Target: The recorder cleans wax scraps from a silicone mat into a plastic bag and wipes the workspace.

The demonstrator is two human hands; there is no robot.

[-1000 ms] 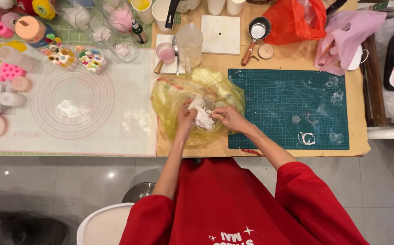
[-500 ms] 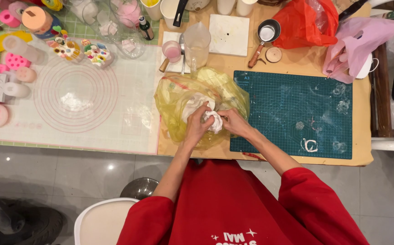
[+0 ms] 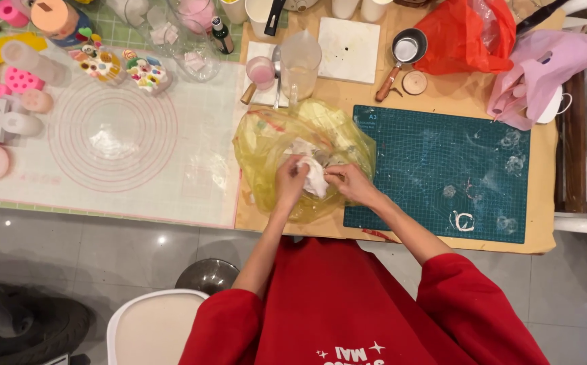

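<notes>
My left hand (image 3: 289, 179) and my right hand (image 3: 345, 183) meet over a crumpled yellow see-through plastic bag (image 3: 266, 145) on the table. Between them they pinch a white crumpled tissue (image 3: 316, 178). The left hand's fingers close on the tissue's left side. The right hand's fingertips grip its right edge, where something small and grey shows. More white material (image 3: 301, 147) lies in the bag just beyond the hands. Red sleeves cover both forearms near the elbows.
A green cutting mat (image 3: 442, 169) lies to the right, a white silicone mat with pink circles (image 3: 111, 135) to the left. Behind the bag stand a clear measuring jug (image 3: 300, 62), a pink cup (image 3: 261, 70), a small pan (image 3: 405, 51), red and pink bags (image 3: 469, 34). Moulds crowd the far left.
Both hands stay on the tissue over the yellow bag, working it slightly. The camera view has shifted a little, so the table sits lower in the picture.
</notes>
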